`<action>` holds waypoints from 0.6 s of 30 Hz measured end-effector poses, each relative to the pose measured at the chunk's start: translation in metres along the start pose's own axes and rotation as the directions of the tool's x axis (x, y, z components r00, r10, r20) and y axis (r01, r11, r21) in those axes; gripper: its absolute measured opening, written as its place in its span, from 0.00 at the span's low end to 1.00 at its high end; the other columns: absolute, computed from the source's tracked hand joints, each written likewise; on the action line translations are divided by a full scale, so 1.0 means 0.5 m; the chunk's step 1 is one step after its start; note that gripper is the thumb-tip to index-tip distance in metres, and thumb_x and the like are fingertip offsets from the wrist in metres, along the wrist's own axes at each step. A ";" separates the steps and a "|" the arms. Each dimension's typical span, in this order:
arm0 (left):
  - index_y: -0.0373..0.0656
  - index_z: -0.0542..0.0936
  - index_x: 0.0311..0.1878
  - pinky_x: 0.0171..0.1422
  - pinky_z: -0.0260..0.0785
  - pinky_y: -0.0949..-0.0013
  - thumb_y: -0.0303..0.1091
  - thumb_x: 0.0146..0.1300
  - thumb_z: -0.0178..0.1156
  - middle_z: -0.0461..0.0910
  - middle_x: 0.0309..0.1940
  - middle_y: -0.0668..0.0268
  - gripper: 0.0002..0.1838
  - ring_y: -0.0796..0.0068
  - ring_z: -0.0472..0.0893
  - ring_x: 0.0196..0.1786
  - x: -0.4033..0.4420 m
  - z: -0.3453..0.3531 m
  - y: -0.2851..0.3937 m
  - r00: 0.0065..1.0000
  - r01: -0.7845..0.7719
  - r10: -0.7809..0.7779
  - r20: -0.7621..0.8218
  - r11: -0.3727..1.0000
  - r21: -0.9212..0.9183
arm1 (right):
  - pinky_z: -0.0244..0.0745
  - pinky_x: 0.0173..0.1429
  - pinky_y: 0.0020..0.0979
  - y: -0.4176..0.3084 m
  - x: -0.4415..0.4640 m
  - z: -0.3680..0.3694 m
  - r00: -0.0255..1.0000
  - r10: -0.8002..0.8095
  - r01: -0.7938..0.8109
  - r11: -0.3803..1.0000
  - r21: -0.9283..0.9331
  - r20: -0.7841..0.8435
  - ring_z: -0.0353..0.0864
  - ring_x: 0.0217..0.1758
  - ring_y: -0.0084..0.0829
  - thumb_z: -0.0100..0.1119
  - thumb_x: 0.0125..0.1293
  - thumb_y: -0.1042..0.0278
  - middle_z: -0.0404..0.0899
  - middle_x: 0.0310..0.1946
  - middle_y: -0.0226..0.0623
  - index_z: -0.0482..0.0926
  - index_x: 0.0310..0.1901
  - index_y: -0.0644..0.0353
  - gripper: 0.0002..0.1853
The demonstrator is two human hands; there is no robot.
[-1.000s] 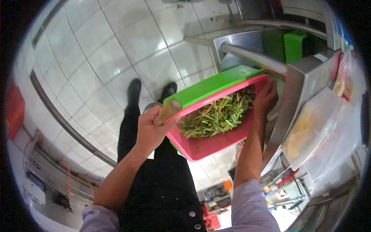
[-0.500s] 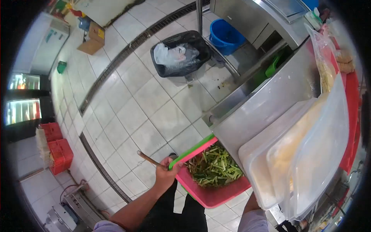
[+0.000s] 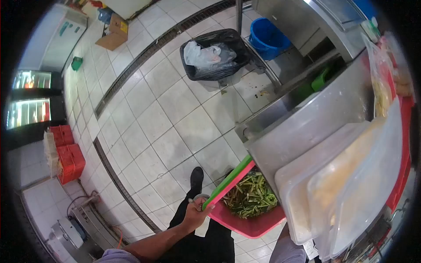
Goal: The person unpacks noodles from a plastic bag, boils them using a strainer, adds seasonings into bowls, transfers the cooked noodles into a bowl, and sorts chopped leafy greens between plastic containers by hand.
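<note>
My left hand (image 3: 196, 215) is closed on the rim of a pink basin (image 3: 245, 228), with a green basin rim (image 3: 228, 181) just outside it. A round-ended object (image 3: 201, 201) also shows at this hand; its kind is unclear. Chopped green vegetable stalks (image 3: 252, 195) fill the basin, which is tilted beside a steel counter. Of my right arm only the sleeve (image 3: 287, 249) shows, near the basin's right end. My right hand is hidden behind the basin and the translucent plastic containers (image 3: 302, 184).
Ahead on the tiled floor stands a black-lined bin (image 3: 212, 74) holding plastic bags, beside a blue bucket (image 3: 267, 39). The steel counter (image 3: 315, 114) borders my right. Red crates (image 3: 70, 162) and a cardboard box (image 3: 114, 33) stand farther left.
The basin has shifted slightly right and down in view with my left hand. The long brown stick at that hand no longer shows lengthwise. A foot now shows ahead.
</note>
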State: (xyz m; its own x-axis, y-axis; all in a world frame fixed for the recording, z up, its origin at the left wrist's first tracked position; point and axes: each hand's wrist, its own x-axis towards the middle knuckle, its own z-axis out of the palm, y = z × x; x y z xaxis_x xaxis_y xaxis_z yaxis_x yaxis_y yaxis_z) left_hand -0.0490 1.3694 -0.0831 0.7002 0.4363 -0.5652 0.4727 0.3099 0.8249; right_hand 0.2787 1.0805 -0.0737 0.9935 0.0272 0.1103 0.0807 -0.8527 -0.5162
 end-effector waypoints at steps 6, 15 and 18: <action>0.42 0.76 0.38 0.36 0.61 0.71 0.37 0.73 0.73 0.71 0.25 0.77 0.15 0.87 0.67 0.32 -0.044 -0.013 0.007 0.983 0.110 -0.144 0.117 0.960 0.257 | 0.77 0.57 0.47 -0.006 0.000 0.015 1.000 0.005 -0.005 1.000 -0.025 -0.001 0.86 0.53 0.49 0.56 0.83 0.48 0.87 0.51 0.52 0.83 0.57 0.65 0.24; 0.40 0.79 0.41 0.30 0.56 0.69 0.39 0.72 0.75 0.66 0.21 0.73 0.15 0.83 0.64 0.27 -0.045 -0.018 0.023 0.983 0.031 -0.045 0.179 0.996 0.084 | 0.78 0.57 0.46 -0.026 0.008 0.021 1.000 0.011 -0.011 0.998 -0.056 -0.015 0.86 0.52 0.47 0.58 0.82 0.48 0.87 0.51 0.50 0.82 0.57 0.64 0.23; 0.40 0.78 0.41 0.33 0.68 0.70 0.36 0.72 0.75 0.75 0.26 0.69 0.14 0.78 0.82 0.36 -0.041 -0.025 0.056 0.963 0.147 -0.142 0.228 0.989 -0.003 | 0.78 0.57 0.46 -0.038 0.017 0.027 1.000 0.015 -0.016 0.998 -0.065 -0.016 0.86 0.52 0.46 0.59 0.82 0.48 0.87 0.50 0.50 0.82 0.57 0.64 0.23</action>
State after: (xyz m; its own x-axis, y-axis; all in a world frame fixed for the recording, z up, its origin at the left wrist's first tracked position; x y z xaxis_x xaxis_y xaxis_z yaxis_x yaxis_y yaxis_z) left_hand -0.0567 1.3795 -0.0489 0.7293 0.1835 -0.6592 0.5689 0.3727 0.7331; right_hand 0.2866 1.1039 -0.0746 0.9933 0.0058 0.1158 0.0590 -0.8852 -0.4615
